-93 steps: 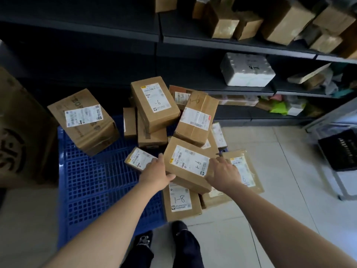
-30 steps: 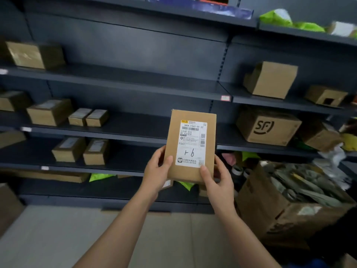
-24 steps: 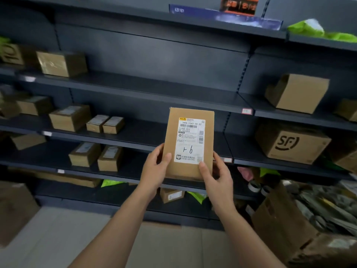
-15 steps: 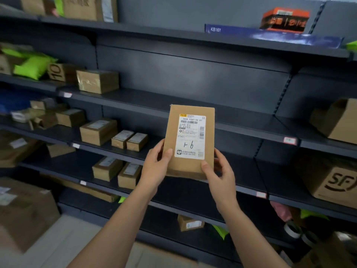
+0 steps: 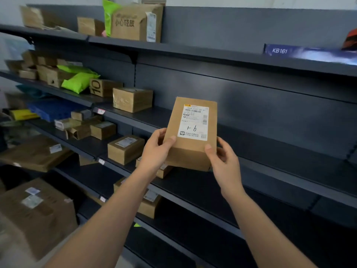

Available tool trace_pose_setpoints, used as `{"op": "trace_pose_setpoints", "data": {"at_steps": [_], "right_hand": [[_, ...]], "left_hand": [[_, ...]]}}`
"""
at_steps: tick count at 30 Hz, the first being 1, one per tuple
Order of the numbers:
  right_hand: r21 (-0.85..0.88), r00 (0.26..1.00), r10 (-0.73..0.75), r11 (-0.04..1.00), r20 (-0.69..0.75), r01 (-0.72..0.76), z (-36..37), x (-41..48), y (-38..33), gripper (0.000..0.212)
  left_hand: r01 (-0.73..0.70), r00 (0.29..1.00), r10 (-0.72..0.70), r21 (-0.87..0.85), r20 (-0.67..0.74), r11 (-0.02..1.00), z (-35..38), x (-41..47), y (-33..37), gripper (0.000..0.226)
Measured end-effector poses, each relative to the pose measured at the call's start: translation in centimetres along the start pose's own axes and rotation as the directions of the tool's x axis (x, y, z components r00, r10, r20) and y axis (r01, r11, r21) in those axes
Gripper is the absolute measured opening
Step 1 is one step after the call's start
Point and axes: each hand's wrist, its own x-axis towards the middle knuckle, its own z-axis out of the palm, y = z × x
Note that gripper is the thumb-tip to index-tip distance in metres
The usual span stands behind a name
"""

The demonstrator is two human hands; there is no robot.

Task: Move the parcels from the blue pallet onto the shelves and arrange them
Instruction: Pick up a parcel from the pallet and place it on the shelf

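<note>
A brown cardboard parcel (image 5: 190, 151) with a white label marked "1-6" stands upright in front of the dark shelves (image 5: 270, 155). My left hand (image 5: 156, 149) grips its lower left edge and my right hand (image 5: 222, 159) grips its lower right edge. The parcel is held in the air before a bare stretch of the middle shelf. The blue pallet is out of view.
Small brown boxes (image 5: 125, 148) sit on the shelves left of the parcel, with a taped box (image 5: 133, 99) and green bags (image 5: 79, 82) higher up. Larger cartons (image 5: 38, 215) stand at lower left. A blue "KB161" strip (image 5: 309, 54) lies on the upper right shelf.
The parcel was lifted off the blue pallet with both hands and carried to the shelves. In the last second the view swung left and up along the shelves; both hands keep their hold.
</note>
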Motion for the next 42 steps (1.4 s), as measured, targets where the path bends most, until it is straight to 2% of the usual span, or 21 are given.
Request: {"op": "trace_pose_setpoints", "data": {"at_steps": [5, 9, 14, 21, 29, 33, 38, 42], "right_hand": [[-0.004, 1.000, 0.008, 1.000, -0.029, -0.008, 4.3, 6.4, 0.2, 0.051], [-0.028, 0.999, 0.015, 0.999, -0.047, -0.016, 8.1, 11.8, 0.9, 0.052], [0.006, 0.994, 0.111, 0.994, -0.006, -0.111, 13.2, 17.6, 1.9, 0.049], [0.006, 0.988, 0.155, 0.988, -0.007, -0.155, 18.0, 23.7, 2.8, 0.044], [-0.089, 0.986, 0.167, 0.982, 0.006, -0.166, 19.8, 29.1, 5.3, 0.043], [-0.184, 0.985, 0.171, 0.970, 0.033, -0.162, 20.0, 31.0, 6.3, 0.048], [-0.263, 0.990, 0.125, 0.959, 0.069, -0.103, 20.0, 32.6, 7.5, 0.044], [-0.385, 0.994, 0.084, 0.921, 0.074, -0.049, 19.9, 33.0, 8.0, 0.055]], "left_hand": [[-0.031, 0.999, 0.031, 0.007, 0.045, 0.999, -1.8, 7.1, -0.3, 0.045], [-0.075, 0.991, 0.071, 0.032, 0.112, 0.997, -3.4, 13.3, -1.2, 0.034], [-0.050, 0.998, 0.047, 0.052, 0.048, 0.997, -5.7, 21.3, -2.4, 0.046], [-0.003, 0.997, -0.003, 0.070, 0.079, 0.998, -7.4, 29.2, -3.9, 0.048], [0.075, 0.990, -0.090, 0.125, 0.113, 0.989, -6.9, 35.1, -5.9, 0.054], [0.098, 0.986, -0.117, 0.156, 0.123, 0.983, -6.2, 37.1, -6.8, 0.056], [0.096, 0.985, -0.117, 0.165, 0.126, 0.982, -5.3, 38.5, -7.5, 0.054], [0.095, 0.986, -0.117, 0.176, 0.115, 0.980, -4.7, 39.3, -7.8, 0.051]]}}
